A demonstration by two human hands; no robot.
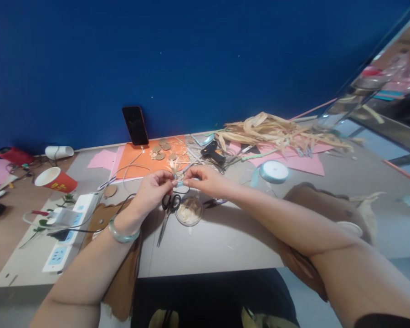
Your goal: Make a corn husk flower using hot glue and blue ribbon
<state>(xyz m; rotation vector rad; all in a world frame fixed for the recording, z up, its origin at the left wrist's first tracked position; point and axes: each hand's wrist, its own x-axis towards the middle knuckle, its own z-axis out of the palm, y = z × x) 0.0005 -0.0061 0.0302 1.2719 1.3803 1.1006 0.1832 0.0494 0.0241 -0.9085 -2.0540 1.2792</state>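
Observation:
Near the middle of the table, my left hand [156,187] and my right hand [203,178] meet fingertip to fingertip. Both pinch a short piece of light blue ribbon [180,184], with pale dried strips showing just above it; how they join is too small to tell. Black-handled scissors [171,205] lie just below my left hand, blades pointing toward me. Beside them is a round clear dish [189,211] holding pale husk scraps. A roll of light blue ribbon [274,171] rests to the right, beyond my right forearm. A bangle circles my left wrist.
A black glue gun [213,153] and a heap of dried husks [269,130] lie behind my hands. Small round discs [160,156] sit on orange paper [130,165]. A phone [135,125] leans on the blue wall. Left stand a power strip [71,232] and a tipped red cup [59,180].

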